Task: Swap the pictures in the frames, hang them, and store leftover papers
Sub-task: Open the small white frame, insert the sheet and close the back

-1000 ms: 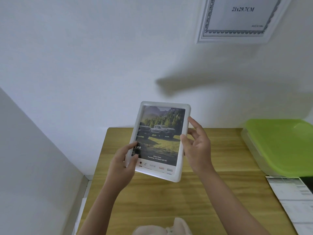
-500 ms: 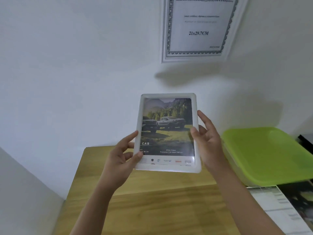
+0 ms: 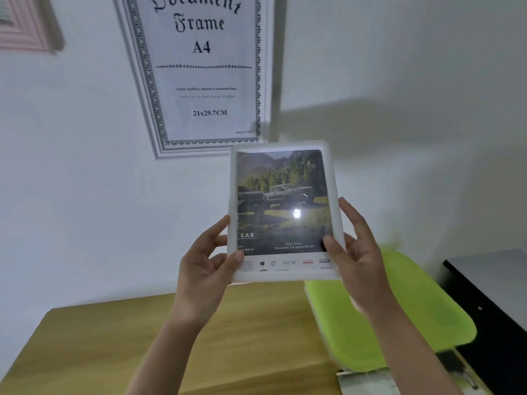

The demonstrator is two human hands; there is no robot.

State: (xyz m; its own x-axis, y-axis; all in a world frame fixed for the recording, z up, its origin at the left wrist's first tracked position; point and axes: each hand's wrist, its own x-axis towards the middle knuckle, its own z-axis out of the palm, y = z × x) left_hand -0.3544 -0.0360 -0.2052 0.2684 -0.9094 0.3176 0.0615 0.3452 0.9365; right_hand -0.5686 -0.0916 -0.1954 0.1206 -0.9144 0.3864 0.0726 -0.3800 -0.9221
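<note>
I hold a white picture frame (image 3: 283, 209) upright in front of the wall, above the table. It shows a picture of pickup trucks before a forest. My left hand (image 3: 208, 269) grips its lower left edge and my right hand (image 3: 356, 258) grips its lower right edge. On the wall just above and to the left hangs a larger white document frame (image 3: 199, 72) with an "A4" sheet in it. The held frame's top edge overlaps that frame's lower right corner in the view.
A wooden table (image 3: 256, 337) stands against the white wall. A box with a lime-green lid (image 3: 399, 323) sits on its right part, printed papers (image 3: 368, 383) lie at its front right. A pink frame (image 3: 25, 24) hangs at upper left. A dark surface (image 3: 490, 295) is at right.
Both hands have lifted the truck frame up off the table level and to the right, toward the wall. My view has tilted upward, showing more of the hanging document frame.
</note>
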